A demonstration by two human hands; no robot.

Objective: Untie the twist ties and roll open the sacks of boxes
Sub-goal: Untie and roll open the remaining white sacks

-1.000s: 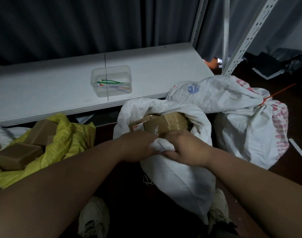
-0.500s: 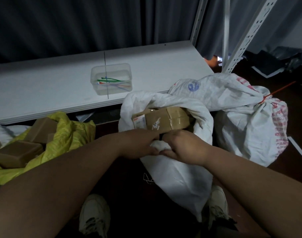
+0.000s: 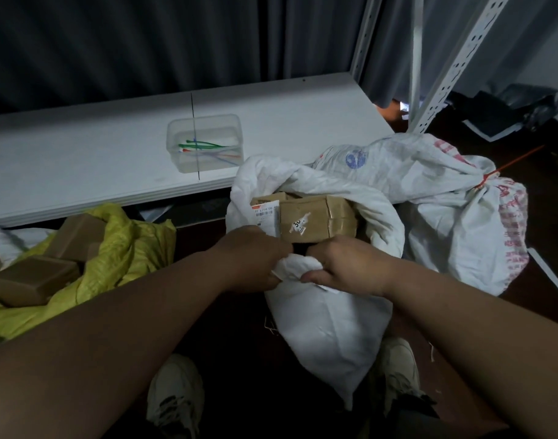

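Observation:
An open white sack [image 3: 328,324] stands on the floor between my feet, its mouth wide and brown taped boxes [image 3: 315,218] showing inside. My left hand [image 3: 255,258] and my right hand [image 3: 344,264] both grip the near rim of this sack, bunching the white fabric between them. To the right lies a second white sack [image 3: 429,198] with red print, still closed by a red twist tie [image 3: 486,179]. An open yellow sack [image 3: 125,248] with brown boxes [image 3: 33,277] lies at the left.
A white shelf board [image 3: 81,160] runs across the back with a clear plastic tub [image 3: 204,142] holding several coloured ties. White perforated shelf uprights [image 3: 455,58] rise at the right. My two shoes [image 3: 176,397] are on the dark floor below.
The near rim of the white sack has gone down in my hands, and the brown boxes inside show more. Both hands stayed together on the rim.

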